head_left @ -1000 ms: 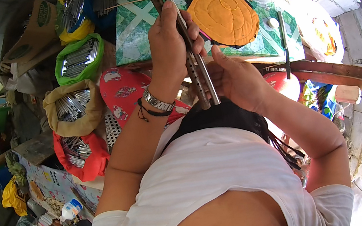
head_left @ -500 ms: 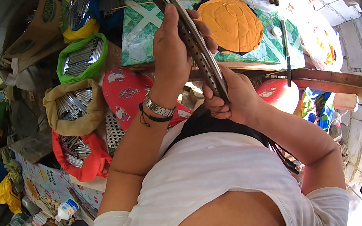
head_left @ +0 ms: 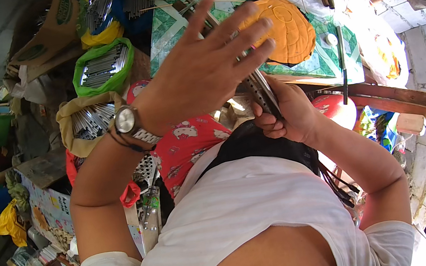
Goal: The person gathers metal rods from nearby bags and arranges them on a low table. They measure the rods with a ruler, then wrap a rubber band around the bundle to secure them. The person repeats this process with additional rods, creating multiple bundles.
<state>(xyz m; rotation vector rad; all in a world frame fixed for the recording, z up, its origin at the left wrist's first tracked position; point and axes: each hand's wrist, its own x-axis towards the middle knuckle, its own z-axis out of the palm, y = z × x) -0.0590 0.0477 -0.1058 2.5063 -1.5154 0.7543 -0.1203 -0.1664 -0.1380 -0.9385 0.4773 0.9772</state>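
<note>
My right hand [head_left: 290, 112] is closed round the lower end of a long, dark metal bar with a row of small holes [head_left: 261, 89]. The bar slants up and away over the table. My left hand [head_left: 194, 73] is open with fingers spread, raised in front of the bar's upper part and hiding much of it. Whether the left palm touches the bar cannot be seen. Just beyond the left fingertips, an orange round cloth pad with a dark edge [head_left: 288, 28] lies on the green patterned tabletop [head_left: 164, 42].
To the left, a green bag [head_left: 81, 89] and a tan bag [head_left: 69, 132] hold many thin metal rods, as does a yellow bag [head_left: 94, 39] farther back. A dark strip [head_left: 342, 64] hangs over the table's right edge beside a small white round thing [head_left: 330, 40]. Clear plastic bags lie behind.
My left hand has let go of the bar's upper part and opened, moving nearer to me with the wrist swung left. My right hand keeps its grip on the lower end.
</note>
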